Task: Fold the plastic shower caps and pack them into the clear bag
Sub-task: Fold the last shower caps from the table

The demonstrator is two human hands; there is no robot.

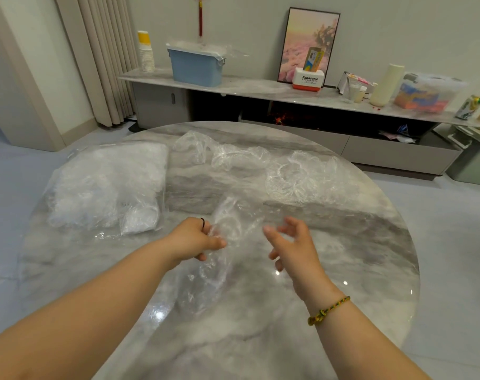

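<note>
Shower cap (229, 215) drooped from my left hand (192, 239), which pinched it, while my right hand (293, 249) hovered beside it, fingers (291, 222) spread apart.

The clear bag (104, 187) lies on its side, bulging with whitish packed caps. To the bag's right and farther back, loose transparent shower caps (296, 174) lie crumpled in a row, elastic rims showing. Right of the bag's near corner, one long crumpled cap (225, 242) is gripped by the left hand (192, 239)
</note>
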